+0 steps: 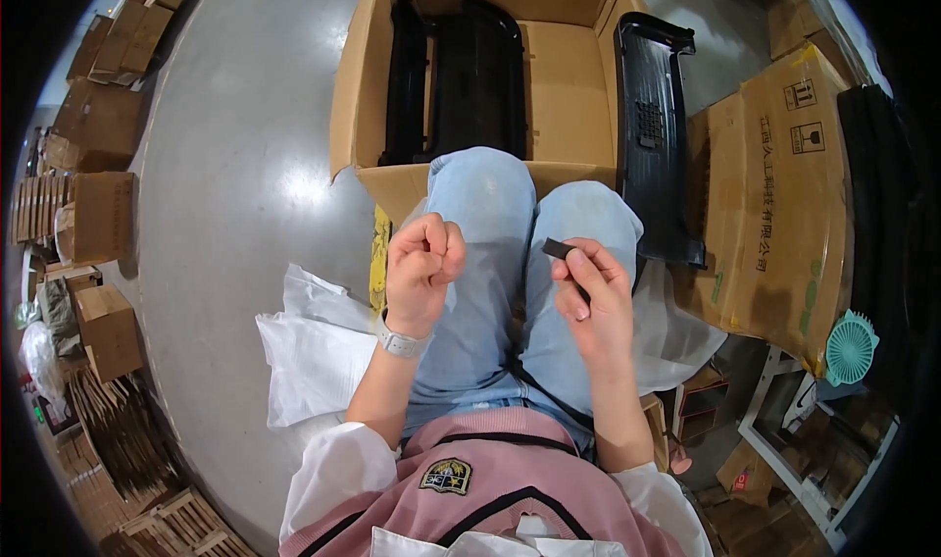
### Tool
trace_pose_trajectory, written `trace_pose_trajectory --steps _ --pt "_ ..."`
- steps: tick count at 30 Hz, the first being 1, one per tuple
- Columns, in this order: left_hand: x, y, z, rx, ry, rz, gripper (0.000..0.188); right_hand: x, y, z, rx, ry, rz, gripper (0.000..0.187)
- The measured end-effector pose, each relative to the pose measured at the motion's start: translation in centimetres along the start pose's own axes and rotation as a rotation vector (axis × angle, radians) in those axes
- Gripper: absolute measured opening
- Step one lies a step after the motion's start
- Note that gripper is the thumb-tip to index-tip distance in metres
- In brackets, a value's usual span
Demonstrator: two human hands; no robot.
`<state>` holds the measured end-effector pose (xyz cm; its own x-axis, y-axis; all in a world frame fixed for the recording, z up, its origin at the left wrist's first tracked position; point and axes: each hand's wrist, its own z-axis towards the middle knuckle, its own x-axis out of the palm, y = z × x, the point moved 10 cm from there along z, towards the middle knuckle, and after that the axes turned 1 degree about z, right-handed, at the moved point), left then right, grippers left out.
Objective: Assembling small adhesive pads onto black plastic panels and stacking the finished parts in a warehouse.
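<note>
Above my right thigh, my right hand (pixel 601 297) pinches a small flat black strip (pixel 558 249) between thumb and fingers. One end of the strip sticks out past the fingertips, and a dark part shows lower down by the fingers. My left hand (pixel 421 273) is raised over my left thigh with its fingers curled closed. Whatever it may hold is too small or hidden to make out. Past my knees stands an open cardboard box (pixel 573 86) with large black plastic panels (pixel 480 86) inside. Another black panel (pixel 652 135) leans against the box's right side.
White plastic bags (pixel 319 356) lie on the grey floor (pixel 225 165) to my left. On the right stand a large taped carton (pixel 774 204), a turquoise fan (pixel 851 348) and a white metal frame (pixel 774 410). Stacked cartons (pixel 98 219) line the far left.
</note>
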<state>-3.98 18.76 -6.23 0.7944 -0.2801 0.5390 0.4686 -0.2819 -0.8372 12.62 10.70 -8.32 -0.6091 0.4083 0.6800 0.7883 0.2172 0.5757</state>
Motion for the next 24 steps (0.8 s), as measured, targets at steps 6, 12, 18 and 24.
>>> trace_pose_trajectory --steps 6,12,18,24 --pt "-3.9 2.1 5.2 -0.206 -0.185 -0.136 0.022 2.8 0.3 3.3 -0.017 0.052 0.05 0.019" --pt "-11.9 6.7 16.7 -0.322 -0.317 0.129 0.028 2.5 -0.6 6.7 0.098 0.179 0.192 0.019" --pt "-24.0 14.3 26.9 -0.603 -0.321 0.957 0.033 3.5 -1.2 6.1 0.191 0.31 -0.051 0.027" --pt "-24.0 18.2 33.4 -0.432 -0.287 1.898 0.063 3.5 -0.1 7.4 0.261 0.446 -0.001 0.021"
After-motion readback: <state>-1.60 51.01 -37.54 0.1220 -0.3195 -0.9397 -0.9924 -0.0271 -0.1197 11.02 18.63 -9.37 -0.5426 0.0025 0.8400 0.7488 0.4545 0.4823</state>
